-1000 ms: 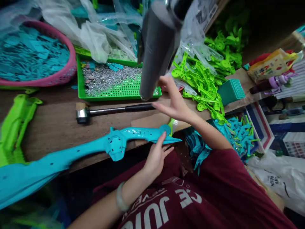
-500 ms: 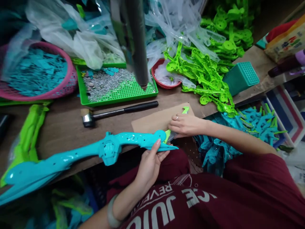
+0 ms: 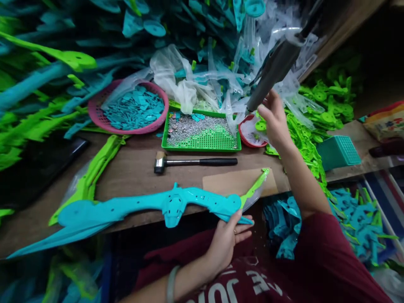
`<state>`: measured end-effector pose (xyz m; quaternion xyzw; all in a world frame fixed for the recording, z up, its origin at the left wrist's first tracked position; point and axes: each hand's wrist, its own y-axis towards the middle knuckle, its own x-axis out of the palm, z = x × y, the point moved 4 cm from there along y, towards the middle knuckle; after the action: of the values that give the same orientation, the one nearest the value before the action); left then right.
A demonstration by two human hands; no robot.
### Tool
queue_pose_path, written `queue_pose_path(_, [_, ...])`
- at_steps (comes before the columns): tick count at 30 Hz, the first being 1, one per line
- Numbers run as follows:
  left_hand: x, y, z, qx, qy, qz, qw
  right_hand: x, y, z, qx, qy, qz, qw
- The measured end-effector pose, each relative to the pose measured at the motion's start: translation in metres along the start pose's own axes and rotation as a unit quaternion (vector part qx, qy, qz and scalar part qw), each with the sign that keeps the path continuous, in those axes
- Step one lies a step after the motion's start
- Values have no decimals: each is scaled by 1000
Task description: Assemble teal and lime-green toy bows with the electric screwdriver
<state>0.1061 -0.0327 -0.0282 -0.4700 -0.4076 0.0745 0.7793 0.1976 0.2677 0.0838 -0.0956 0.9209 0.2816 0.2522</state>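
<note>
Turquoise bow (image 3: 151, 208) lies along the table (image 3: 132, 168) edge, its near end clamped in my left hand (image 3: 225, 244). My right hand (image 3: 276, 122), fingers loosely apart, is up at the tip of the hanging grey driver (image 3: 277, 67). I judge that a low, firm grasp would steady it best.

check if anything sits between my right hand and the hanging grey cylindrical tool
Nothing visible does. The right hand is up at the lower end of the hanging grey cylindrical tool; crumpled clear plastic bags lie behind it.

Left of the right hand (image 3: 276, 120) sits a green tray (image 3: 202, 148) of screws (image 3: 189, 126), a hammer (image 3: 195, 162) beside it, a pink basket (image 3: 104, 126) farther left.
</note>
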Motion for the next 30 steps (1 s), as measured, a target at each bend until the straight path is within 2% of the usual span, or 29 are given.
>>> queue_pose_path(2, [1,3,-3,-6,-10,-21,1000,14,33,13,11,79,-36,996])
queue_pose_path(4, [2,7,-6,-8,-17,-32,999,25,48,12,23,118,-87,989])
queue_pose_path(10, [13,17,-5,-21,-38,-51,998,49,43,-33,13,211,-149,966])
queue_pose_path(12, [19,21,-7,-54,-50,-63,995,67,40,-38,7,250,-118,961])
queue_pose_path(14, [24,25,-9,-68,-36,-74,994,85,38,-33,10,257,-35,966])
queue_pose_path(17, [28,31,-9,-23,12,-75,997,110,30,-15,17,242,93,966])
queue_pose_path(19, [29,33,-9,2,29,-76,997,122,25,-2,22,229,135,964])
queue_pose_path(23, [29,34,-11,4,41,-90,995,129,21,12,26,210,156,965])
queue_pose_path(30, [29,37,-12,6,71,-113,991,128,21,14,29,199,153,968])
